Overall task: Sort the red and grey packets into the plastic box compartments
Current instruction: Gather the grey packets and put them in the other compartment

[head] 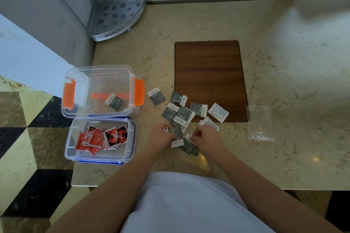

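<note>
Two clear plastic boxes stand at the counter's left. The far box [98, 70] with orange latches holds one grey packet [114, 101]. The near box [130, 138] with blue clips holds several red packets [102, 138]. A loose pile of grey packets [180, 114] lies in the middle of the counter, partly on a wooden board. My left hand [161, 136] is closed on a grey packet [175, 132] at the pile's near edge, with something red and white peeking out by the fingers. My right hand [206, 136] pinches a white-edged packet [189, 136] beside it.
A dark wooden board [208, 73] lies on the marble counter [284, 62]. An empty clear zip bag [260, 123] sits right of the pile. A perforated metal corner shelf [115, 17] stands at the back left. The counter's left edge drops to a checkered floor [28, 138].
</note>
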